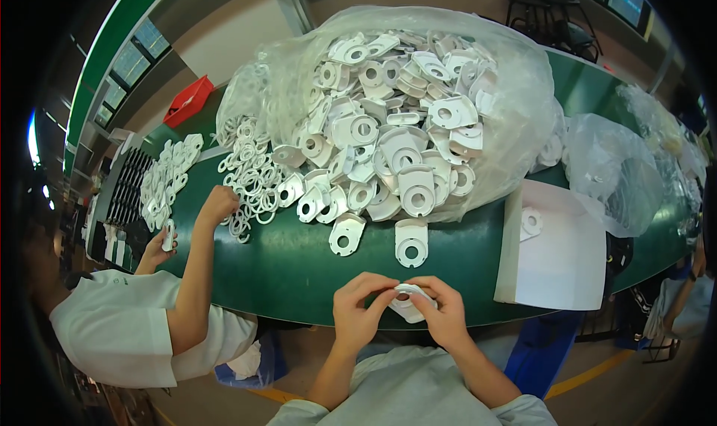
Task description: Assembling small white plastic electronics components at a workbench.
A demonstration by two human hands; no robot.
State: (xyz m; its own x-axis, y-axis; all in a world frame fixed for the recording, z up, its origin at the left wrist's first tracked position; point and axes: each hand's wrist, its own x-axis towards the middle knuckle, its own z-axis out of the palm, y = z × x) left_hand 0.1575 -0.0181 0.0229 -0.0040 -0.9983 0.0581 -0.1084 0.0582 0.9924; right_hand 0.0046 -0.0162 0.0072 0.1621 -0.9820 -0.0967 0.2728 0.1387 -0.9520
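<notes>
A white plastic part with a round hole (410, 313) is held between my two hands at the near edge of the green table. My left hand (358, 306) pinches its left rim with thumb and forefinger. On the other side, the fingers and thumb of my right hand (445, 310) press on the rim around the hole. Just beyond my hands lie two similar loose parts, one white plate (411, 245) and another plate (346, 235) to its left. Behind them a large heap of such parts (403, 131) spills out of a clear plastic bag (523, 97).
White rings (258, 172) lie piled left of the heap. A co-worker (149, 321) at left reaches into them, holding a white part. A white box (556, 254) with one part inside stands right; a red bin (188, 101) sits far left. Clear bags (612, 172) lie at right.
</notes>
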